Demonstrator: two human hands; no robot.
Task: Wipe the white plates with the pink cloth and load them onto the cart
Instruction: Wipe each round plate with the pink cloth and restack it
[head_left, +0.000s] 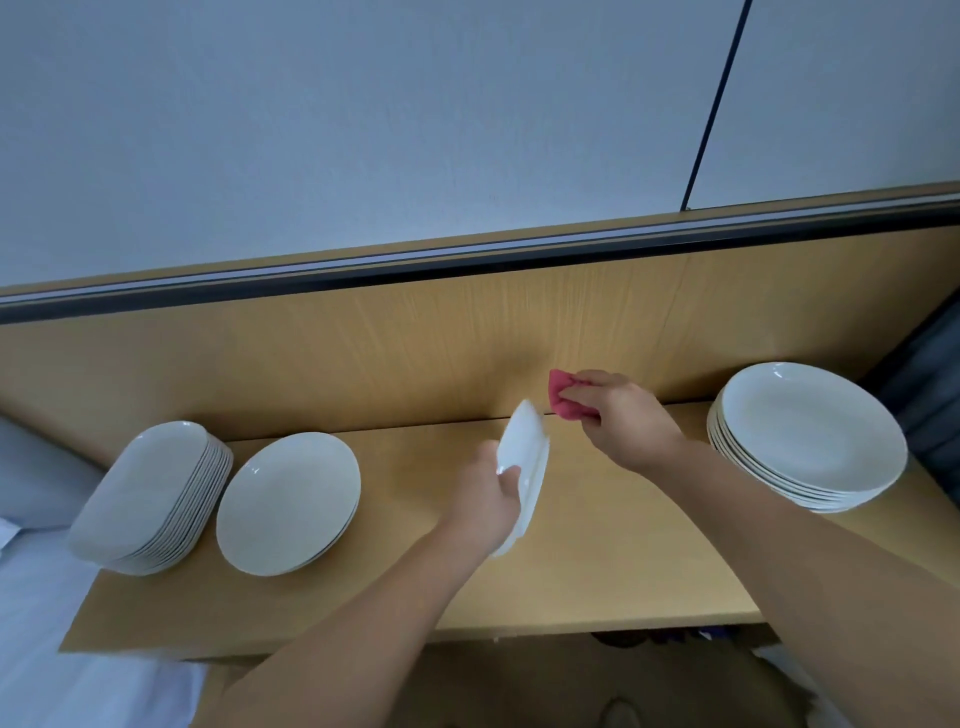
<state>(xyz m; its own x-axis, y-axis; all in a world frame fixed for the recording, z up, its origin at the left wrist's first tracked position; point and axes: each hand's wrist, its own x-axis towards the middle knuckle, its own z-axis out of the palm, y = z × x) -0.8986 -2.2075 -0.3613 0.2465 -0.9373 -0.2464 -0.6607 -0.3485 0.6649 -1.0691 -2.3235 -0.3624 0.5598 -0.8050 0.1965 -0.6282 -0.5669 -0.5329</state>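
Over the middle of the wooden table (597, 561), both arms are out and here is the action. The left hand (485, 501) grips a white plate (527, 457), thumb curled over its near face, and the plate is tipped up almost on edge, lifted clear of the tabletop. Just beside its upper rim sits the pink cloth (561, 397), bunched and pinched in the fingers of the right hand (621, 421). Whether cloth and rim actually touch, I cannot tell, it's that close.

Off to the left, a tall stack of oblong white plates (150, 493) sits near the table's end, and right next to it is a low pile of round plates (288, 501), only a few deep. Over on the far right, well apart from the hands, is another stack of round plates (808, 434), several high, close to the table's corner.

Behind it all runs a wooden back panel (363, 353) topped by a dark strip, with a pale wall (363, 130) above. At the lower left, a white sheet (41, 623) lies beside the table's edge.
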